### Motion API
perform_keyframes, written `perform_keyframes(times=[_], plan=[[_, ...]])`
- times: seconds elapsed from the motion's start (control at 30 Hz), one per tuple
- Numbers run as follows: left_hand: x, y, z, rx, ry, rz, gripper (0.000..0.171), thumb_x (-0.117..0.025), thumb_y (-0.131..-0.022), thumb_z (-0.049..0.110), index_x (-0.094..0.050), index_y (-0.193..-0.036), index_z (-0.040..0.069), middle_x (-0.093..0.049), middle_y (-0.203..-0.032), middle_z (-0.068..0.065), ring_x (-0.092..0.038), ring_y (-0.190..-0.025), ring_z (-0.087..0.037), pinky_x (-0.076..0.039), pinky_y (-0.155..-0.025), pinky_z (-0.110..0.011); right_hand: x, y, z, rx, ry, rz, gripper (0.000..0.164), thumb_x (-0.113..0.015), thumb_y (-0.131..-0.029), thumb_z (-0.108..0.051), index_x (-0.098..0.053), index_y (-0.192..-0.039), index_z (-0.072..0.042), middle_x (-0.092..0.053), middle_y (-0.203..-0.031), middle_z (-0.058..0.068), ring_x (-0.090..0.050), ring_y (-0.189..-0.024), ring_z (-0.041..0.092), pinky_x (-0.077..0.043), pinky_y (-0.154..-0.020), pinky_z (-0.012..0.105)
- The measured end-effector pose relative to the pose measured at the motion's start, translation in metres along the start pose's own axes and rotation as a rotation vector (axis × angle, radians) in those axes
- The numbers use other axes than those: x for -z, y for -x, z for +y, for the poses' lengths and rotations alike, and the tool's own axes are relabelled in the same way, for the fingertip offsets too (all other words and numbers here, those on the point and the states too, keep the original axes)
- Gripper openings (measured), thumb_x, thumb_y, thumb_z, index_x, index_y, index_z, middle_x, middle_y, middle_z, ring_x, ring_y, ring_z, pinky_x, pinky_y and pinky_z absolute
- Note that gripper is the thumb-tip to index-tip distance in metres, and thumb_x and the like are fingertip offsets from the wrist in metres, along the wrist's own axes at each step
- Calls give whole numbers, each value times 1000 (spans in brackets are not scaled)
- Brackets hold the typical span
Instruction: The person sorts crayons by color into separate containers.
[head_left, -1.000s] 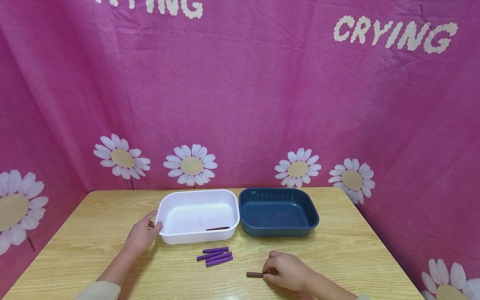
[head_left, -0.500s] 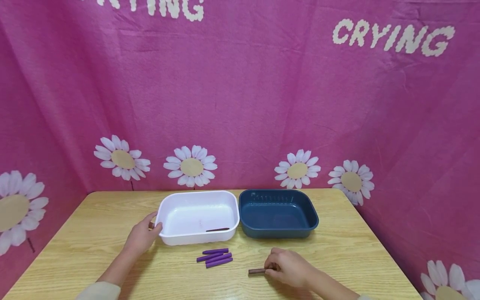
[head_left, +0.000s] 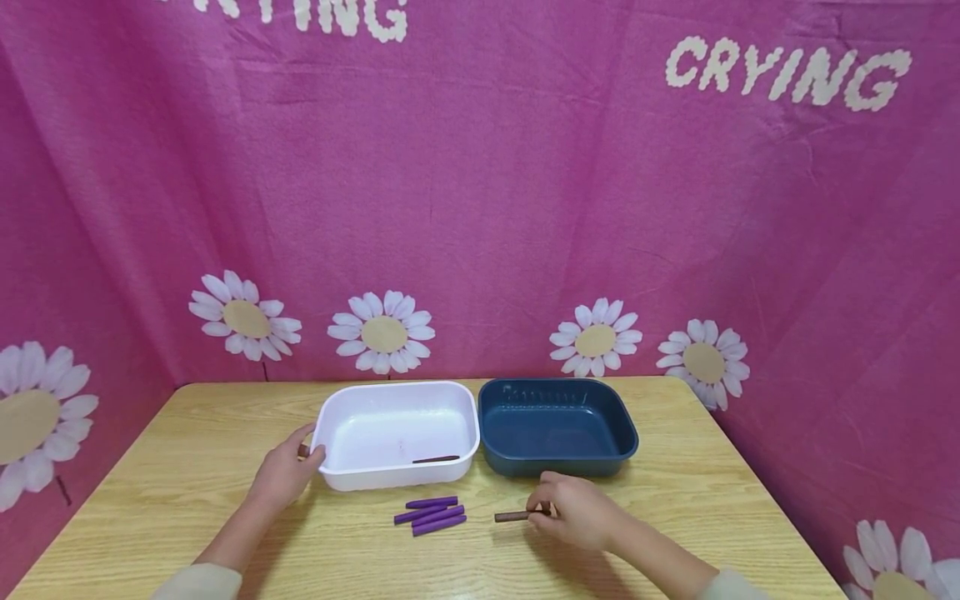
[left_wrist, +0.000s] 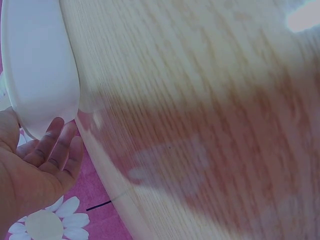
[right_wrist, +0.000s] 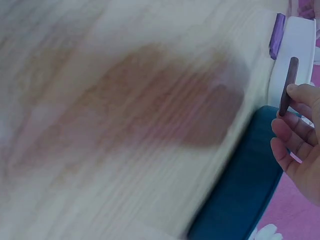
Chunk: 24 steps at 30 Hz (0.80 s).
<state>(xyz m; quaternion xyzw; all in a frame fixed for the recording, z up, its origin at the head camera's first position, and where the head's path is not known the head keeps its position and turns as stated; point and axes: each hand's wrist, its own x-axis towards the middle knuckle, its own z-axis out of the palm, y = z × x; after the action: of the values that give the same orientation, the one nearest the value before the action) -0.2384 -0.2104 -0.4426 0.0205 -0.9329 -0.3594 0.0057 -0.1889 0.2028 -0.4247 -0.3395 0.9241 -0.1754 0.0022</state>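
My right hand (head_left: pixel 577 510) pinches a brown crayon (head_left: pixel 512 517) between thumb and fingers, held over the table in front of the dark blue tray (head_left: pixel 558 467). In the right wrist view the crayon (right_wrist: pixel 289 85) overlaps the white tray. My left hand (head_left: pixel 285 475) holds the left end of the white tray (head_left: pixel 390 478), thumb over the rim and the other fingers along the outer wall. Inside that tray, near its front wall, lies another brown crayon (head_left: pixel 437 459). Several purple crayons (head_left: pixel 438 523) lie in a small group on the table before it.
The two trays stand side by side near the back of the wooden table (head_left: pixel 360 558). Behind and around the table hangs a pink curtain (head_left: pixel 480 208) with daisies and white lettering.
My right hand has lifted the brown crayon off the table and carried it forward, toward the dark blue tray. The left hand stays at the white tray's end.
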Motion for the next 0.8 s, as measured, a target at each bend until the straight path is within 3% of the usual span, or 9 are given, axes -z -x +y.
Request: perform_keyframes(times=[0.8], plan=[[1, 1, 1, 15, -2, -12, 57, -49, -94, 24, -32, -140, -5, -57, -100, -21, -54, -80, -23, -45, -57, -27, 20, -31, -10, 61, 104, 64, 7, -68, -84, -23, -71, -86, -17, -56, -77, -5, -41, -62, -2, -38, -57, 15]])
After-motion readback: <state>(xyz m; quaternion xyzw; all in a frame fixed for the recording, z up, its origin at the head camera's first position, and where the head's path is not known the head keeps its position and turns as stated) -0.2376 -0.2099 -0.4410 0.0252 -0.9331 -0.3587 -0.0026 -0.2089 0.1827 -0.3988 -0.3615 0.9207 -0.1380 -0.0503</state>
